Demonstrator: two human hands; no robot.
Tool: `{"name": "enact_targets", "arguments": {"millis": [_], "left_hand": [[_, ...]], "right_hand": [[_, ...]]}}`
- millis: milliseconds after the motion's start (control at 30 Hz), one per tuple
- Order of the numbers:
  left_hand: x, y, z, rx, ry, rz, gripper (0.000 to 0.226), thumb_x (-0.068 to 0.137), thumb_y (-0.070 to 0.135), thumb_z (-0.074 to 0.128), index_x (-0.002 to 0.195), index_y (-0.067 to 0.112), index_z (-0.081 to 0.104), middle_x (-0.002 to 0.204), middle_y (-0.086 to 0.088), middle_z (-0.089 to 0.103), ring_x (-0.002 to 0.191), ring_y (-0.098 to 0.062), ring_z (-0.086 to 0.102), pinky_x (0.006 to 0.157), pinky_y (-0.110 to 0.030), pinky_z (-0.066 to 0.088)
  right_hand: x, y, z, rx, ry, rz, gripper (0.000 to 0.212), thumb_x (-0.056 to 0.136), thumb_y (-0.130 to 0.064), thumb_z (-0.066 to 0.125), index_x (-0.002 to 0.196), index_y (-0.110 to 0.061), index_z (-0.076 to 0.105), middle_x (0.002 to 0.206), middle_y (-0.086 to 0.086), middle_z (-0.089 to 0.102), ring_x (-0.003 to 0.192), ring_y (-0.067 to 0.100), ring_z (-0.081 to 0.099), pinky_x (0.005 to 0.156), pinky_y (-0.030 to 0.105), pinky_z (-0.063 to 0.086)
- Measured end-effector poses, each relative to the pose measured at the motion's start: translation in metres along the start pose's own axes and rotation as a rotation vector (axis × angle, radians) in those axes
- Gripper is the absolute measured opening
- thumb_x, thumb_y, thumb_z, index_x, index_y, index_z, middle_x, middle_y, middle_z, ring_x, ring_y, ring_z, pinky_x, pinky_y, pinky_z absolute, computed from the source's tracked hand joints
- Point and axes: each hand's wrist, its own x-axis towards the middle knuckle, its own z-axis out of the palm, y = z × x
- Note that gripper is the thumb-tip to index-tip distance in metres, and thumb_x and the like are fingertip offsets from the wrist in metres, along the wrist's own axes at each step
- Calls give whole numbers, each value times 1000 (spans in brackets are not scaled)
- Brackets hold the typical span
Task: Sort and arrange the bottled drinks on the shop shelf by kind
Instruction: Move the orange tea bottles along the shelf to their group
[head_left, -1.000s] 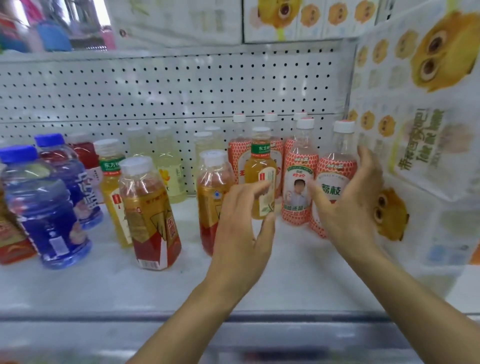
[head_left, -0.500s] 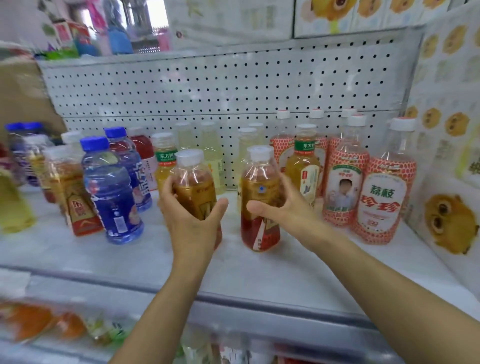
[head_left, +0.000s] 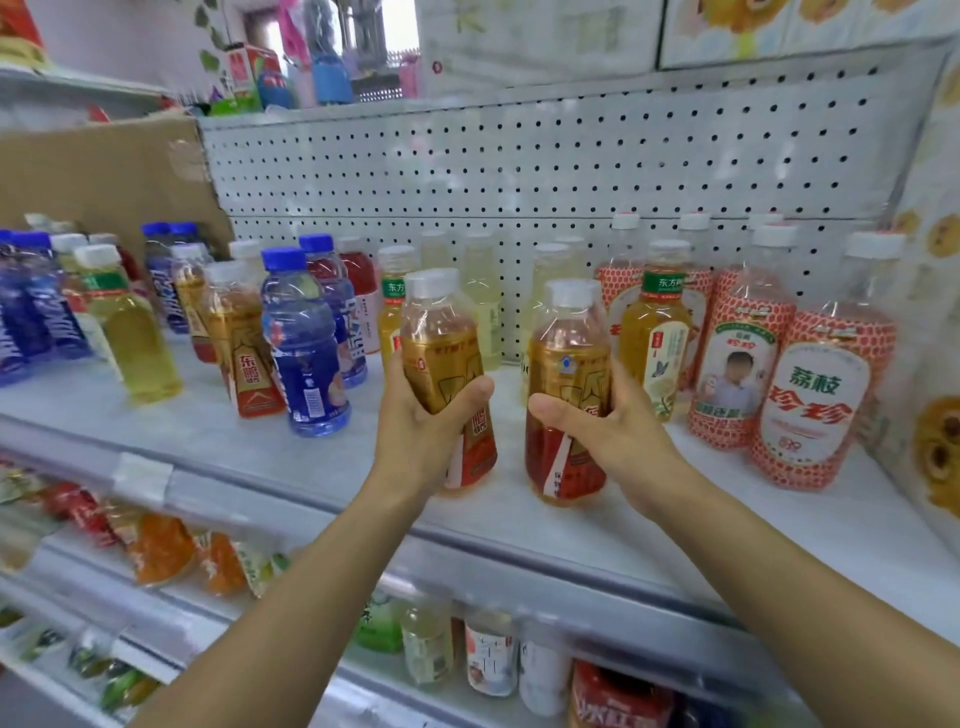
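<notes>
The left hand (head_left: 421, 431) is wrapped round the lower body of an amber bottle (head_left: 441, 353), thumb across the front of the label. This bottle tilts, its cap toward 11 o'clock. At 3 o'clock of it, just apart, the right hand (head_left: 618, 431) grips a second amber bottle (head_left: 569, 364) of the same kind, held upright. Both bottles are low over the front of the shelf (head_left: 675, 519); whether their bases touch it cannot be told.

Step in hand, by judgement: collecting two like bottles for regrouping.

At 9 o'clock of the left hand stands a blue bottle (head_left: 304, 353), and beyond it at 9 o'clock a matching amber bottle (head_left: 241, 343). At 3 o'clock of the right hand stand a green-collared tea bottle (head_left: 657, 338) and the red-patterned bottles (head_left: 815, 395).

The next move probably calls for carrying both bottles toward 9 o'clock and setting them beside their match. The blue bottle sits between; it should be cleared or passed without knocking
</notes>
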Motion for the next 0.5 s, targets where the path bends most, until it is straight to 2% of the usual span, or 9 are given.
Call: {"name": "enact_targets", "arguments": {"millis": [67,100,167,300,400,500], "left_hand": [[-15,10,-5,-29,26,8,62,83,31,76,134,31,42,109,27,57,89,25,56,68,-6,48],[-22,15,-8,-42,37,9,60,82,32,76,132,31,44,106,28,56,88,25,56,68,-6,49],[-36,22,-14,-77,59,17,64,75,38,77,130,31,46,108,23,62,93,16,61,74,-13,51],[-57,26,-30,-115,73,21,75,66,48,74,133,29,48,114,11,68,102,-1,67,84,-28,56],[-67,24,-49,-132,81,13,70,67,45,74,131,29,50,113,9,70,103,-6,69,83,-29,58],[-74,18,-79,-137,98,-11,61,68,44,73,124,32,53,104,16,72,95,-1,70,72,-20,58]], "right_hand": [[-7,-6,2,6,2,-16,86,54,-65,84,129,-47,46,123,-17,64,114,5,60,100,39,47],[-11,-10,4,11,2,-28,84,55,-62,83,129,-44,48,119,-18,65,110,1,61,94,32,48],[-20,-20,8,13,-2,-53,74,58,-57,80,124,-41,51,112,-19,65,99,-7,60,80,19,45],[-35,-36,23,0,-27,-99,56,71,-41,82,117,-36,51,101,-18,66,88,-11,62,64,8,48],[-45,-49,39,30,-42,-129,52,74,-33,83,117,-33,52,93,-22,68,86,-12,62,65,0,45],[-54,-61,66,56,-75,-146,51,74,-30,82,116,-30,53,94,-21,69,85,-6,66,67,5,48]]}}
